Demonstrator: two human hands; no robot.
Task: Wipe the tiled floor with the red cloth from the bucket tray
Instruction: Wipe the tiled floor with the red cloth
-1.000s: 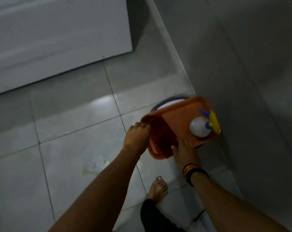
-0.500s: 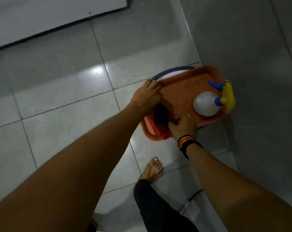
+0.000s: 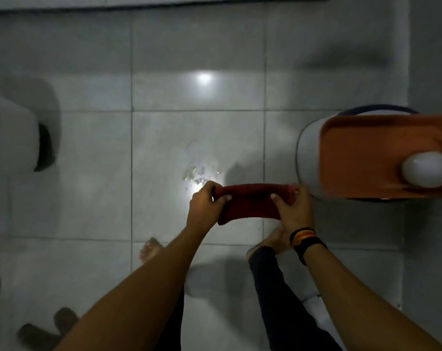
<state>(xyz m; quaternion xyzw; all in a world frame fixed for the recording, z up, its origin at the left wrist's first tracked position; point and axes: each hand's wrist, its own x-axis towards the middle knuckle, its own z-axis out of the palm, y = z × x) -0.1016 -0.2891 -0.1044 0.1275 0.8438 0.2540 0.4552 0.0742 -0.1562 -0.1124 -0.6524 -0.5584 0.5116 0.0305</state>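
Note:
A dark red cloth (image 3: 251,202) is stretched flat between both my hands, held above the tiled floor (image 3: 197,138). My left hand (image 3: 204,207) grips its left end and my right hand (image 3: 294,209) grips its right end. Just beyond the cloth a wet, greenish spill (image 3: 198,171) glistens on a tile. To the right stands the white bucket (image 3: 307,158) with the orange tray (image 3: 366,153) resting on top. A white spray bottle (image 3: 427,171) lies on the tray at the right frame edge.
My bare feet (image 3: 150,249) stand on the tiles below the cloth. A white fixture (image 3: 9,138) juts in at the left. Dark slippers (image 3: 50,328) lie at the bottom left. A grey wall (image 3: 432,59) runs along the right.
Both hands have left the tray and now hold the red cloth stretched out over the floor to the tray's left. The camera has turned to look straight down.

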